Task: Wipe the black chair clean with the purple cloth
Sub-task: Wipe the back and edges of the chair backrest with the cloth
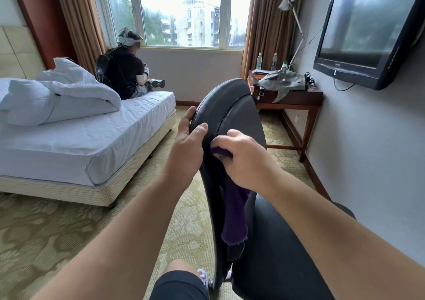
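Observation:
The black chair (232, 106) stands right in front of me, its tall leather backrest edge-on and its seat at the lower right. My left hand (187, 143) grips the backrest's left edge, thumb on the front face, fingers wrapped behind. My right hand (243, 159) holds the purple cloth (233, 214) bunched against the backrest's front face about mid-height. The rest of the cloth hangs down along the backrest toward the seat.
A bed (96, 138) with a white duvet lies to the left, and a person (127, 71) sits on its far end. A wooden desk (292, 97) with a grey bag and bottles stands at the right wall, under a wall-mounted TV (368, 30). Patterned carpet covers the floor.

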`<control>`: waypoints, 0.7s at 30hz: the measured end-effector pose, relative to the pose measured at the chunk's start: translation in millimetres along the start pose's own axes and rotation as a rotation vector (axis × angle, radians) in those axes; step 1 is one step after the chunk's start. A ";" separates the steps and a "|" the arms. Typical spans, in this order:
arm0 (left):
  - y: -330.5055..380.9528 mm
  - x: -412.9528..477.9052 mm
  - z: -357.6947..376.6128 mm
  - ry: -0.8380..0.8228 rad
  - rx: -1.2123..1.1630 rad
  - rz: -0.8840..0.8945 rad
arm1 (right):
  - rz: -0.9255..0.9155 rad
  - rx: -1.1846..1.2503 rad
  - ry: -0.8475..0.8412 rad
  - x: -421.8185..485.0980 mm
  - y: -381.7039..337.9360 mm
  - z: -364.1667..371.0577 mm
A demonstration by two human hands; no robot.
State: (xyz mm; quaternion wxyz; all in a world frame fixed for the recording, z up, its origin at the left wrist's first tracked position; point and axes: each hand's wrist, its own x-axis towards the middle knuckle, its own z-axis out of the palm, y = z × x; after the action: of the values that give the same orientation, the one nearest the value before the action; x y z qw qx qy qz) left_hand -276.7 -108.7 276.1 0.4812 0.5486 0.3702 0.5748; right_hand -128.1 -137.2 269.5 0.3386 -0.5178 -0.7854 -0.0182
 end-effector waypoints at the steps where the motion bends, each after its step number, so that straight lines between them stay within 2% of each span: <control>1: -0.6 0.4 1.2 -0.002 -0.005 0.002 | -0.021 -0.010 -0.010 -2.7 0.6 -0.5; 5: -0.3 2.3 3.3 0.000 0.002 0.006 | -0.005 -0.137 0.031 1.9 9.5 -3.2; 8: 0.7 1.8 2.2 -0.010 -0.003 -0.006 | 0.089 -0.160 0.093 17.4 16.5 2.3; 12: 1.3 1.8 1.9 -0.011 -0.020 -0.010 | 0.228 -0.075 0.084 38.3 23.5 6.0; 21: -4.0 5.4 0.0 -0.004 -0.106 -0.004 | 0.111 0.235 0.038 5.5 8.7 14.3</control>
State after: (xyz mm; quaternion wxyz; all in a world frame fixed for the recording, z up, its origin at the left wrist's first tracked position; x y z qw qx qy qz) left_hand -275.8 -102.5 273.8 0.5116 0.5225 0.3394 0.5917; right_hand -129.5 -123.2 258.7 0.4122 -0.5169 -0.7457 0.0830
